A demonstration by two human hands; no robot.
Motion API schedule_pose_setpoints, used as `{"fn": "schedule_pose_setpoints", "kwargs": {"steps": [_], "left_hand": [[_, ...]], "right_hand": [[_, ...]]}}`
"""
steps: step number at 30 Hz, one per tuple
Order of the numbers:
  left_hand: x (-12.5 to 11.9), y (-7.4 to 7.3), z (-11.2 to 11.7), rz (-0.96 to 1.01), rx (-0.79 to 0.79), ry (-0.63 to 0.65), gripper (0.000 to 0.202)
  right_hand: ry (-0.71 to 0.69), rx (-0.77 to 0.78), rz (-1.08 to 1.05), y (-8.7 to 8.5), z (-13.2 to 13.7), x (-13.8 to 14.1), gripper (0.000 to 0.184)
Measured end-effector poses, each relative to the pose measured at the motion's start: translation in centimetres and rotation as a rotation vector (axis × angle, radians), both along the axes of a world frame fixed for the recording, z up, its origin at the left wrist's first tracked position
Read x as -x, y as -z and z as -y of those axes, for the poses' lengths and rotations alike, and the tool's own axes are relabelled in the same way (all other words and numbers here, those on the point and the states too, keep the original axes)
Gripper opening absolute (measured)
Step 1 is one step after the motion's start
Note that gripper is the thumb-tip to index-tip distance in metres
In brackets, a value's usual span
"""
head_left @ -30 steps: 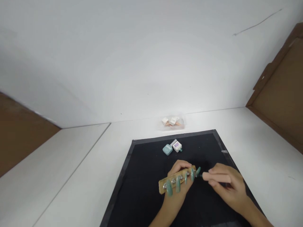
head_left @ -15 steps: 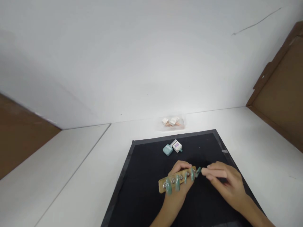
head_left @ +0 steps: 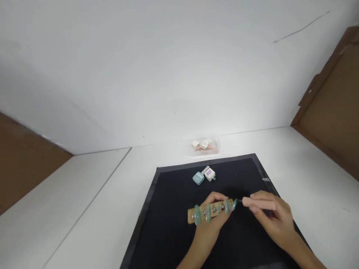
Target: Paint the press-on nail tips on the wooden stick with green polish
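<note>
A white desk (head_left: 92, 209) fills the lower part of the view, with a thin seam running across it on the left; a plain white wall (head_left: 168, 74) rises behind it, marked by a faint dark line high on the right; a brown cardboard panel (head_left: 22, 164) closes the space at the left edge and a second brown board (head_left: 331, 112) stands at the right. A black rectangular mat (head_left: 174, 224) lies on the desk before the person. Over the mat's near half the left hand (head_left: 209, 228) holds a narrow wooden strip (head_left: 211, 212), fingers clenched round it from below; the strip sits roughly level and carries a row of green false nails (head_left: 198, 215) on small metal mounts. The right hand (head_left: 273, 220), just beside it, has its fingers closed on a pink-handled brush (head_left: 259, 204), whose dark tip meets the rightmost nail. On the mat's far part lie a small teal bottle (head_left: 198, 178) and a white labelled bottle (head_left: 209, 173), touching; beyond the mat, near the wall, rests a clear plastic packet (head_left: 204, 145) of small items.
</note>
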State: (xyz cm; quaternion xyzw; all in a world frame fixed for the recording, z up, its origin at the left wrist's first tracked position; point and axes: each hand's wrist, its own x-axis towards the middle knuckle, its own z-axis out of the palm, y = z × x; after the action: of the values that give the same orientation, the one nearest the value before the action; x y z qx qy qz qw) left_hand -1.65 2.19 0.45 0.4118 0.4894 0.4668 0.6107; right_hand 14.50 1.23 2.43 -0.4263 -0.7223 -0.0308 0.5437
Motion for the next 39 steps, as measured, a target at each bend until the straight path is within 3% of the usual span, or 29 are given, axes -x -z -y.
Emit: {"fn": "schedule_pose_setpoints", "kwargs": {"steps": [3,8,14,18,23,29,34,39], "left_hand": [[-0.2,0.0,0.0,0.071,0.108,0.0,0.025],[-0.3,-0.1,0.2,0.177,0.219,0.02,0.027],[-0.5,-1.2,0.1,0.271,0.294,0.04,0.031],[-0.6,-1.4,0.1,0.291,0.321,0.032,0.035],[-0.5,-1.5,0.3,0.346,0.375,0.054,0.035],[-0.5,-1.4,0.3,0.369,0.421,0.092,0.033],[-0.7,-1.3,0.2,0.41,0.435,0.086,0.034],[-0.6,-1.1,0.2,0.416,0.429,0.079,0.035]], "right_hand": [[-0.092,0.035,0.008,-0.2,0.0,0.1,0.018],[0.019,0.022,-0.016,-0.2,0.1,-0.1,0.021],[-0.06,0.036,-0.016,-0.5,0.1,0.1,0.022],[0.001,0.021,-0.053,-0.4,0.1,-0.1,0.019],[-0.067,0.018,-0.016,-0.5,0.3,0.0,0.022],[0.005,0.02,-0.068,-0.3,0.4,-0.3,0.021],[-0.086,0.043,-0.024,-1.0,0.5,-0.1,0.024],[-0.034,0.017,-0.04,-0.9,0.3,-0.2,0.024]]}}
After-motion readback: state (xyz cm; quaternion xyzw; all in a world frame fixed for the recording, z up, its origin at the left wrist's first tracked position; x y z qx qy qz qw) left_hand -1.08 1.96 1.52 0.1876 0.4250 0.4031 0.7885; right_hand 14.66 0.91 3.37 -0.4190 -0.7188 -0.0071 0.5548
